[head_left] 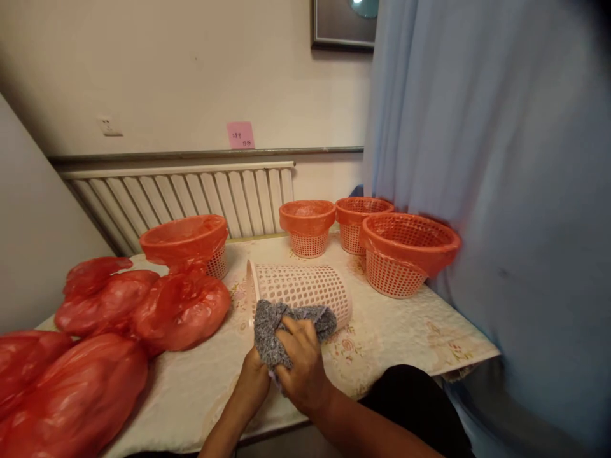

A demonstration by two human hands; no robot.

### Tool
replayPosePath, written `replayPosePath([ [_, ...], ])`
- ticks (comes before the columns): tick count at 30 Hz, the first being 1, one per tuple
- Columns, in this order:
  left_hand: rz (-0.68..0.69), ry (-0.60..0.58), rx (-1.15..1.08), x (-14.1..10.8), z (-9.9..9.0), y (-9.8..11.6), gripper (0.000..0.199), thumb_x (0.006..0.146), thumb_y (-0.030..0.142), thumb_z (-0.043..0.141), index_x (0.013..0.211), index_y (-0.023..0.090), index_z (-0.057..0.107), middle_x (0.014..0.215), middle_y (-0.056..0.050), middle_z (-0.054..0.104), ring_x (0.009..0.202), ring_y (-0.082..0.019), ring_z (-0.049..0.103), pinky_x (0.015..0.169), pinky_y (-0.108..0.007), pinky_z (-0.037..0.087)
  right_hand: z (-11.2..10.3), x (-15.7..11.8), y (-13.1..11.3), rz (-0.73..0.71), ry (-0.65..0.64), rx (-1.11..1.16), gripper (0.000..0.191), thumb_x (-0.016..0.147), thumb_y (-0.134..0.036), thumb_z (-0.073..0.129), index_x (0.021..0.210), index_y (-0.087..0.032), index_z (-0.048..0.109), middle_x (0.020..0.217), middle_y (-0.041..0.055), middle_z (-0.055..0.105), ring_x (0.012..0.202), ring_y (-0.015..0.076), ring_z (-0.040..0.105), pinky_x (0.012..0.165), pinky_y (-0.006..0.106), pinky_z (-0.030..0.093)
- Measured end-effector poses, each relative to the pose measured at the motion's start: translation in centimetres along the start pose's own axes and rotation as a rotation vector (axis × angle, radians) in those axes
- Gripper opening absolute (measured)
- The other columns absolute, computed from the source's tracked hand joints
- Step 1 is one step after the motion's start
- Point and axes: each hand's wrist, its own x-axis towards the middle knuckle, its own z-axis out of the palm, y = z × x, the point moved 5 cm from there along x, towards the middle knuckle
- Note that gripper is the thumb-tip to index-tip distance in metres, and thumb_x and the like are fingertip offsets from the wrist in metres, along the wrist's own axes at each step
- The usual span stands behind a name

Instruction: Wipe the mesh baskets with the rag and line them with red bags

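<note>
A pale pink plastic basket [305, 283] with a lattice wall lies on its side in the middle of the table, its open rim facing left. Against its near side, a speckled grey cloth [270, 334] is bunched up. My right hand [300, 356] is closed on this cloth, fingers curled into its folds. My left hand [256, 375] is just left of it, below the basket's rim and touching the cloth. The cloth covers the left fingers, so their grip is hidden.
Red plastic bags [95, 381], puffed up, cover the table's left side. A red-lined basket [184, 238] stands behind them. More lined baskets [308, 219] stand at the back and right, near a blue curtain [477, 159]. A radiator [205, 197] runs along the wall.
</note>
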Motion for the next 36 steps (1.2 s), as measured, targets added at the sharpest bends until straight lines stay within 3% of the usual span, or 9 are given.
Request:
replayPosePath([
  [5,0.080,0.013,0.076,-0.5,0.1,-1.1,0.037,0.083,0.038,0.047,0.104,0.014,0.065,0.108,-0.014,0.071,0.093,-0.029,0.067,0.088,-0.044,0.052,0.3,0.8,0.2,-0.012,0.099,0.012,0.045,0.070,-0.007,0.050,0.112,-0.017,0.059,0.124,0.0108,0.056,0.102,0.0253,0.050,0.091,0.042,0.042],
  [9,0.065,-0.011,0.106,-1.9,1.1,-3.2,0.040,0.088,0.041,0.047,0.114,0.014,0.060,0.116,-0.016,0.069,0.106,-0.029,0.065,0.096,-0.046,0.049,-0.2,2.7,0.6,-0.002,0.143,-0.008,0.048,0.068,-0.003,0.048,0.112,-0.016,0.060,0.124,0.0107,0.058,0.103,0.0250,0.050,0.091,0.042,0.042],
  [15,0.005,-0.089,0.145,-5.2,3.2,-5.2,0.041,0.089,0.044,0.047,0.114,0.017,0.064,0.124,-0.013,0.067,0.123,-0.028,0.057,0.109,-0.045,0.039,-1.8,5.4,0.5,0.079,0.080,-0.003,0.043,0.072,-0.004,0.053,0.110,-0.019,0.064,0.118,0.0065,0.064,0.103,0.0237,0.052,0.092,0.039,0.042],
  [20,-0.064,-0.198,0.021,-4.3,3.0,-2.4,0.046,0.085,0.046,0.055,0.119,0.016,0.062,0.125,-0.014,0.066,0.122,-0.030,0.057,0.109,-0.046,0.040,-2.3,5.5,1.0,0.102,0.000,-0.007,0.041,0.073,-0.004,0.054,0.109,-0.019,0.065,0.116,0.0059,0.065,0.099,0.0229,0.053,0.090,0.038,0.042],
  [24,-0.149,-0.052,-0.230,-1.6,1.8,1.1,0.072,0.075,0.043,0.069,0.137,0.014,0.045,0.135,-0.016,0.058,0.125,-0.032,0.054,0.107,-0.047,0.041,-2.2,5.1,1.1,0.096,-0.010,-0.017,0.041,0.074,-0.006,0.053,0.111,-0.019,0.064,0.117,0.0056,0.064,0.099,0.0229,0.053,0.091,0.038,0.042],
  [27,-0.158,-0.047,-0.385,-0.4,2.0,2.8,0.072,0.079,0.040,0.065,0.141,0.014,0.040,0.136,-0.016,0.058,0.129,-0.032,0.050,0.110,-0.047,0.037,-2.2,5.1,1.8,0.099,-0.022,-0.040,0.045,0.072,-0.005,0.053,0.112,-0.020,0.064,0.120,0.0053,0.063,0.101,0.0232,0.052,0.091,0.038,0.042],
  [31,-0.220,-0.073,-0.396,-0.7,2.6,2.6,0.063,0.081,0.038,0.061,0.135,0.009,0.047,0.130,-0.016,0.062,0.128,-0.032,0.051,0.111,-0.048,0.035,-3.5,5.3,5.6,0.173,-0.015,-0.146,0.045,0.070,-0.004,0.053,0.110,-0.021,0.065,0.113,0.0046,0.066,0.100,0.0240,0.052,0.090,0.037,0.042],
  [36,-0.184,-0.108,-0.338,-1.1,2.4,1.7,0.055,0.083,0.037,0.059,0.131,0.011,0.053,0.131,-0.014,0.062,0.126,-0.029,0.053,0.113,-0.045,0.034,-7.8,4.3,14.2,0.523,0.150,-0.388,0.028,0.076,-0.013,0.051,0.098,-0.020,0.068,0.097,0.0067,0.068,0.092,0.0236,0.054,0.084,0.034,0.041],
])
